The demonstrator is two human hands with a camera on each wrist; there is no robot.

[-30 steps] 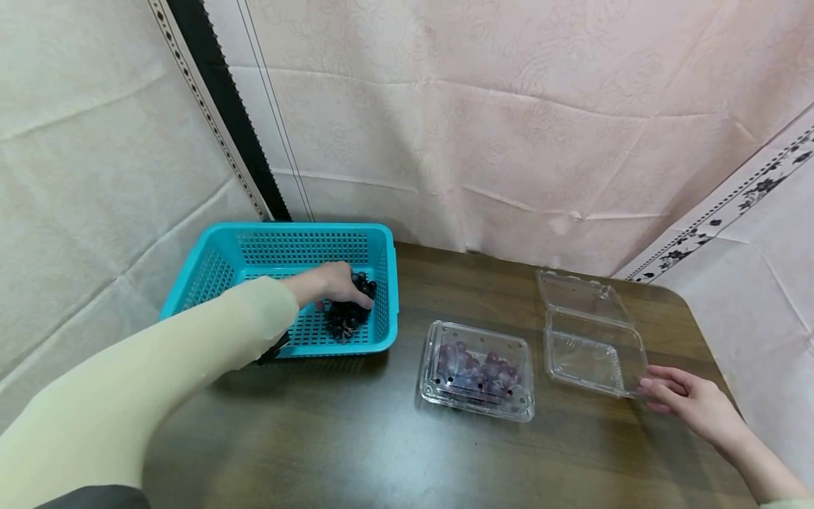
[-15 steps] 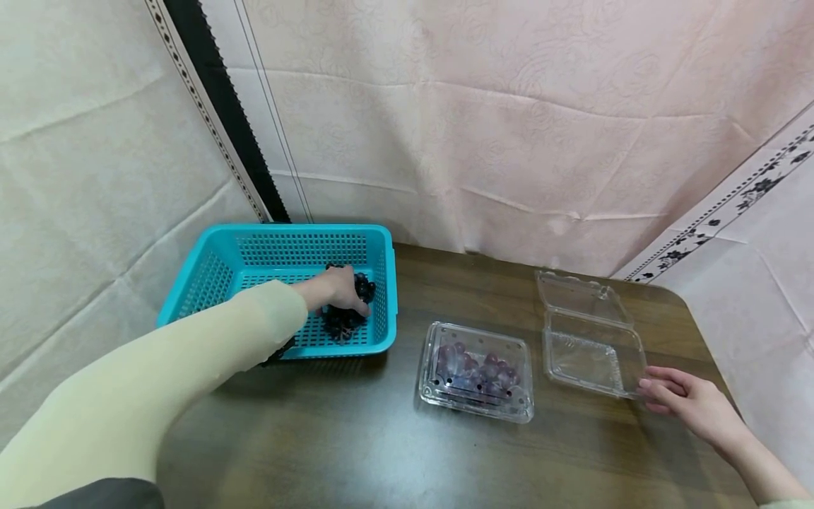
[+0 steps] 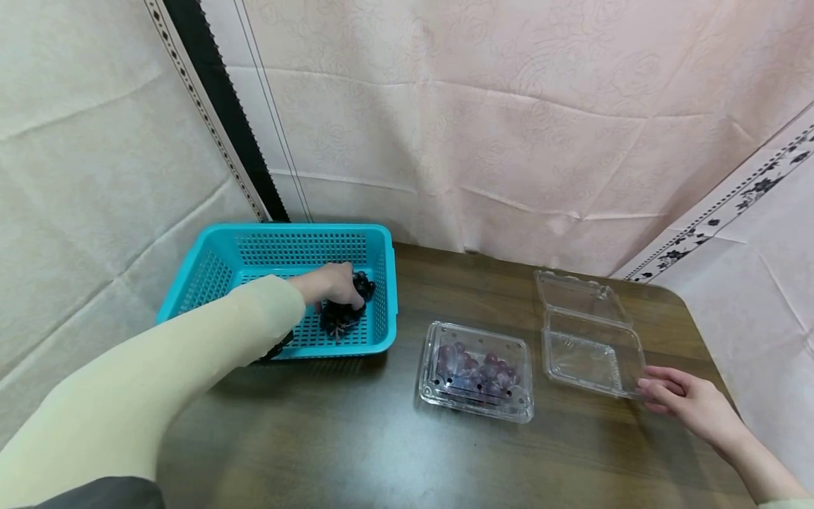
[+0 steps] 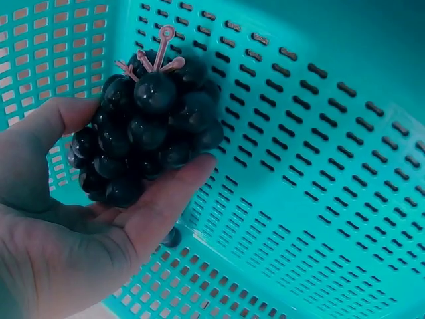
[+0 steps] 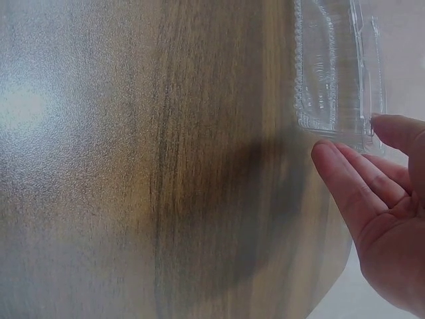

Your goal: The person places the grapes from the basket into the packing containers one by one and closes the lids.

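A cloth-screened nook, home or studio unclear: creased pinkish cloth (image 3: 483,127) hangs at 12 o'clock, a whitish sheet (image 3: 95,170) at 10, a flower-bordered sheet (image 3: 763,290) at 3, bordering a wood-grain counter (image 3: 305,438).

Glare flares off the glossy table (image 3: 394,466), 1 soft-edged shadow (image 5: 249,206) darkens the right wrist view, and the left wrist view looks dim, bluish!

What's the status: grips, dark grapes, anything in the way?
Left grip holds dark grape bunch, in blue basket. Right grip pinches corner of open clear box. Possible obstacle: lidded grape box, between basket and open box.
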